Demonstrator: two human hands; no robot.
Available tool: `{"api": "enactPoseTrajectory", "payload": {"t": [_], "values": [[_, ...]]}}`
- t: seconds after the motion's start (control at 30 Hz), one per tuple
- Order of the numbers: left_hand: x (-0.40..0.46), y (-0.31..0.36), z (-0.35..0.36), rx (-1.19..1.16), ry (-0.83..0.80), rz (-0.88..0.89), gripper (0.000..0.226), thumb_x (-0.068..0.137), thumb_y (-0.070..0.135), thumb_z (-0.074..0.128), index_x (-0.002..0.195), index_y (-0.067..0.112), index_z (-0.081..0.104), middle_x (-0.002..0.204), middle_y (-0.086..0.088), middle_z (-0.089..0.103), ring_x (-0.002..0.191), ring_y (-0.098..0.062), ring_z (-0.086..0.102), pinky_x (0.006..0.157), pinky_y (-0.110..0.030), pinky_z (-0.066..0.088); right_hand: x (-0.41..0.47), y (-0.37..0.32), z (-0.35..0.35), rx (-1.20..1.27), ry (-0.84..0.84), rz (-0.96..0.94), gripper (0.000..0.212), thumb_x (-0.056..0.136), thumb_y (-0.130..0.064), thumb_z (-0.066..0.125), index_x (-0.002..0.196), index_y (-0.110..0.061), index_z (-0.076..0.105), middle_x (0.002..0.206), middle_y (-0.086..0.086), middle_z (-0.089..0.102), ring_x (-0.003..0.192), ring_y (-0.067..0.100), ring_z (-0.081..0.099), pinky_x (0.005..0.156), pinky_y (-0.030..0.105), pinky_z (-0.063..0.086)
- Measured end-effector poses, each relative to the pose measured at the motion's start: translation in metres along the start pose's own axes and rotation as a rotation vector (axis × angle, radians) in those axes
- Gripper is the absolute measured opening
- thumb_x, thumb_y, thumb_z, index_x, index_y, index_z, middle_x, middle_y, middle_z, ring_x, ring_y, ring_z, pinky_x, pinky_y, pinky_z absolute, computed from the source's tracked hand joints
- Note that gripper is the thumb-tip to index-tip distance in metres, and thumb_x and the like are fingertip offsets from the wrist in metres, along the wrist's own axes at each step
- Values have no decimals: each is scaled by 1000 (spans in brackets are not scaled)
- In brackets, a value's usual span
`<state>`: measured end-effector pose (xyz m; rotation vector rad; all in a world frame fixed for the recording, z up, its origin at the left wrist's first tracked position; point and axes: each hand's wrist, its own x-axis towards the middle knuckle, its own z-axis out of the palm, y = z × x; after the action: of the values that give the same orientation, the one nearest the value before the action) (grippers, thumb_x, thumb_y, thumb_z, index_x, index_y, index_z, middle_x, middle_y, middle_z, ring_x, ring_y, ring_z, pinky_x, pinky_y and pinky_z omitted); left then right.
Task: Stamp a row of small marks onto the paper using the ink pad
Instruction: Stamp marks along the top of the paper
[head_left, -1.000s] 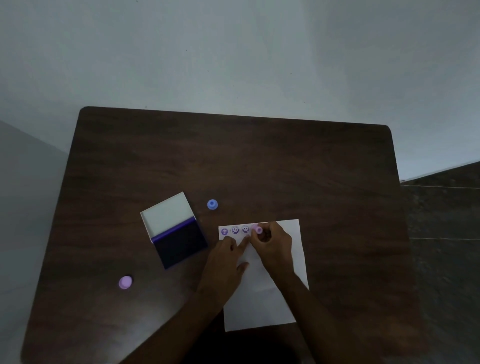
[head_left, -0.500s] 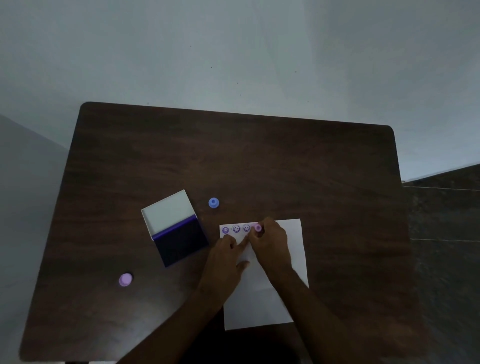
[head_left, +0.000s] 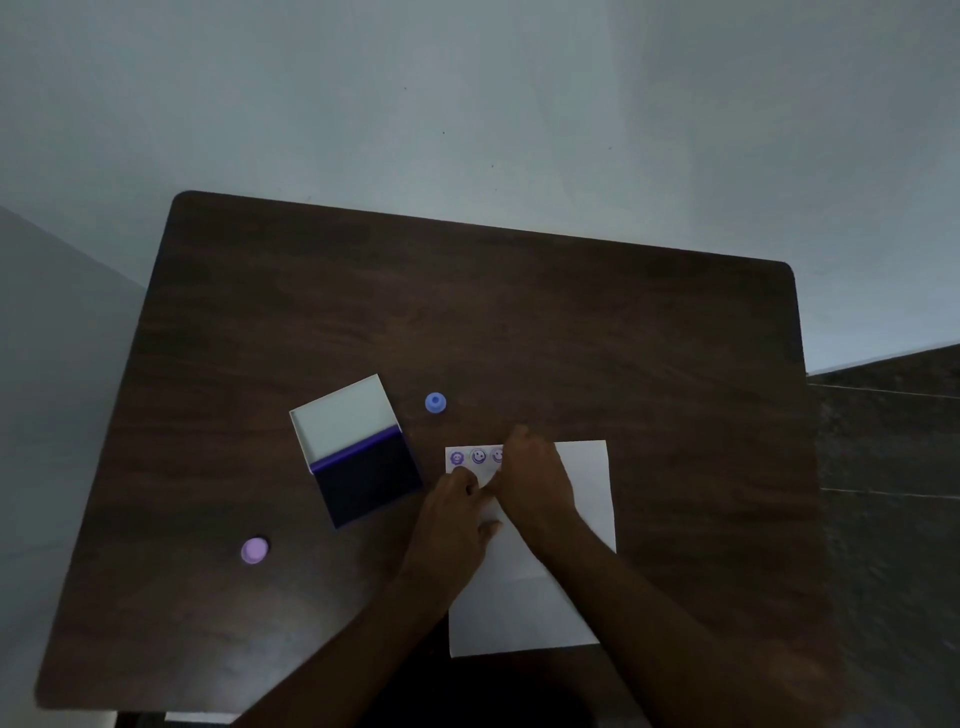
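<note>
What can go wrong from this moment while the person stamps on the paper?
1. The right hand covers the row's end beside the marks, so the next mark may land crooked or overlap.
2. The left hand rests just below the fresh marks and might smear them.
3. The open ink pad lies close to the left forearm, which might brush it and carry ink to the paper.

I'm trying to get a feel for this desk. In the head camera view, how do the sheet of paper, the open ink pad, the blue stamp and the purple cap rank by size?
Largest to smallest, as they look:
1. Sheet of paper, partly covered by both hands
2. Open ink pad
3. Purple cap and blue stamp: too alike to rank, and the cap lies nearer the camera.
</note>
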<state>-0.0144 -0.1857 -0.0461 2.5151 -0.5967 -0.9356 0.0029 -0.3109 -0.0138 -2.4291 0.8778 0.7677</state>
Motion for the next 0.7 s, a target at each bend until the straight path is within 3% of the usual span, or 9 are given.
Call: {"api": "enactPoseTrajectory", "payload": {"t": [0.3,0.43,0.7], "values": [[4,-3,7,35,-28,-39,65,83,47,61,138,21,38,142,-7,44,127,-23,43,104,-35,34,-4,4,1,51,52,8,52,73,-33,75,114,-13,49,116,11,61,106,24,57,84,33,49],[6,-5,8,112,-59,38,67,85,49,56,142,27,28,145,-8,39,130,-24,38,106,-37,32,-4,4,0,44,34,15,53,73,-35,75,115,-14,49,117,10,61,106,24,57,85,34,49],[4,-5,7,71,-52,34,62,86,47,56,140,25,34,147,-5,36,134,-22,34,109,-36,28,-6,4,-1,37,33,4,52,75,-32,74,115,-12,48,119,12,59,109,26,55,88,35,47]]}}
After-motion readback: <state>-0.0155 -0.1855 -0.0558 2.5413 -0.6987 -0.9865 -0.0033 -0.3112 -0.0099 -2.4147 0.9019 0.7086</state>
